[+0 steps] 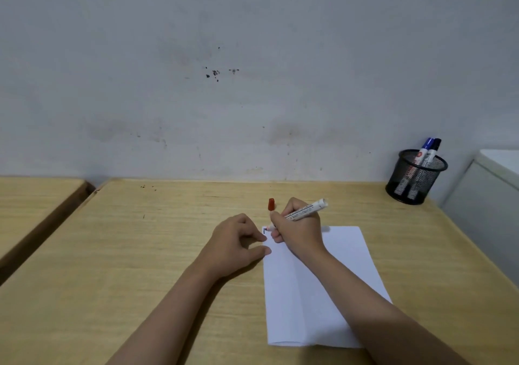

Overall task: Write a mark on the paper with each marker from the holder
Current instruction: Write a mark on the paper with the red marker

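The white rectangular sheet of paper (314, 288) lies flat on the pale wooden desk (140, 266), and everything else is best placed from it. At the paper's far left corner, the right hand (299, 231) grips a white-barrelled marker (306, 210) in a writing hold, fingers wrapped low on the barrel so the tip meets the sheet; the tip itself is hidden behind the fingers, but a short dark stroke (264, 230) shows on the paper right beside it. Whether that stroke comes from this marker I cannot tell.

The left hand (238, 245) rests just off the paper's left edge, loosely curled and grasping nothing, with thumb and forefinger touching the sheet's border, probably to keep the thin paper from sliding under the pen.

A small red marker cap (271, 204) stands upright on the desk just beyond the paper's far edge, close to the writing hand, likely set there so it can be picked up for recapping.

Well beyond the paper's far right corner, against the wall, stands a black wire-mesh pen holder (415, 178) with a blue-capped marker (425, 148) and a black-capped marker (434, 147) leaning in it, capped and waiting.
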